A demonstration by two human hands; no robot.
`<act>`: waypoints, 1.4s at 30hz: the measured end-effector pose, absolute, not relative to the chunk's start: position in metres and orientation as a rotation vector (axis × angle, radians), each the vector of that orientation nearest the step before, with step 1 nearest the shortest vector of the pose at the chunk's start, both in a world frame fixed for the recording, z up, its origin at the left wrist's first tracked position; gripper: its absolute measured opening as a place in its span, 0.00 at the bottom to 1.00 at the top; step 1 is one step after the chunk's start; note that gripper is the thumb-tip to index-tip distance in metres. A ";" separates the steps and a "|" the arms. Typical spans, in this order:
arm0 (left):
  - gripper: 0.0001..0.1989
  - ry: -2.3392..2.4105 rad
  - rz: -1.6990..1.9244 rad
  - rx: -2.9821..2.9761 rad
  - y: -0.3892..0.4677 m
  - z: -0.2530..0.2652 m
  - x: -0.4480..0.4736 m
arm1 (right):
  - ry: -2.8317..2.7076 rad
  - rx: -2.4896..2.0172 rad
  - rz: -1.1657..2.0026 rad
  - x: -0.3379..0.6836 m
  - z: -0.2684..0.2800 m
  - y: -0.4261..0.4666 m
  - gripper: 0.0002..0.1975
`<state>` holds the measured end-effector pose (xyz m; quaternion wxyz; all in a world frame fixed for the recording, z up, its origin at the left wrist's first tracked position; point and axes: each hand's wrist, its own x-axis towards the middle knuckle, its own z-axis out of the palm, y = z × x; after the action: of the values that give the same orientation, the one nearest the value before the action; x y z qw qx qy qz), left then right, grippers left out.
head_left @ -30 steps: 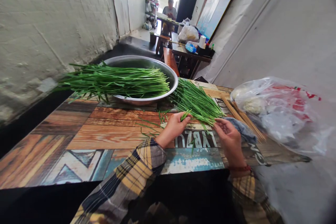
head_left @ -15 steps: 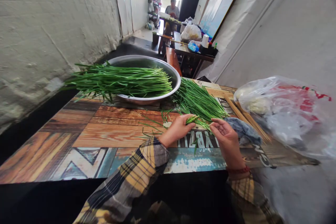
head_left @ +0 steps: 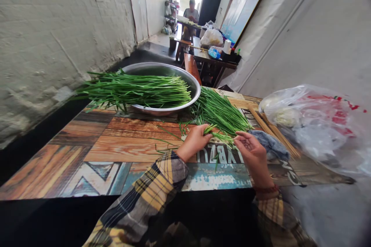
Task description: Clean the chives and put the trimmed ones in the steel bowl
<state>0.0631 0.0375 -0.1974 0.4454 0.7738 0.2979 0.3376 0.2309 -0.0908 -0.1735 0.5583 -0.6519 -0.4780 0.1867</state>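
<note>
My left hand [head_left: 194, 141] is closed around a small bunch of garlic chives [head_left: 220, 136], whose pale stem ends point to the right. At those ends, the thumb and fingers of my right hand [head_left: 252, 153] are pinched together on the stems. Just beyond both hands lies a pile of garlic chives [head_left: 222, 112] on the table [head_left: 124, 148]. To the left, a metal basin [head_left: 198, 94] holds a thick heap of garlic chives, leaves hanging over its left rim. Loose green scraps lie near my left hand.
A blue-grey cloth [head_left: 269, 144] lies beside my right hand, with wooden sticks [head_left: 279, 139] behind it. Clear plastic bags [head_left: 321, 123] sit at the table's right end. Farther back, a person [head_left: 191, 13] sits at another table; a bench [head_left: 191, 65] stands between.
The view has shifted slightly. Both hands stay close together over the table, with the right fingers still at the stem ends; little else differs.
</note>
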 end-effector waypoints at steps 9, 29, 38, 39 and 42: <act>0.04 0.773 0.966 1.648 0.042 -0.187 0.060 | -1.214 -1.820 0.263 0.282 -0.207 -0.096 0.19; 0.05 0.816 0.933 1.755 0.039 -0.192 0.064 | -1.473 -1.675 0.203 0.215 -0.160 -0.056 0.12; 0.08 0.792 0.915 1.807 0.039 -0.194 0.063 | -0.872 -1.431 0.520 0.210 -0.186 -0.042 0.12; 0.08 0.808 0.914 1.820 0.039 -0.194 0.062 | -0.800 -1.395 0.544 0.212 -0.186 -0.041 0.11; 0.08 0.884 0.934 1.817 0.042 -0.194 0.061 | -0.686 -1.279 0.537 0.226 -0.177 -0.044 0.10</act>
<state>0.0605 0.0423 -0.1938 0.4419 0.7323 0.3562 0.3763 0.2258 -0.0440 -0.1775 0.7153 -0.5775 -0.3098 0.2426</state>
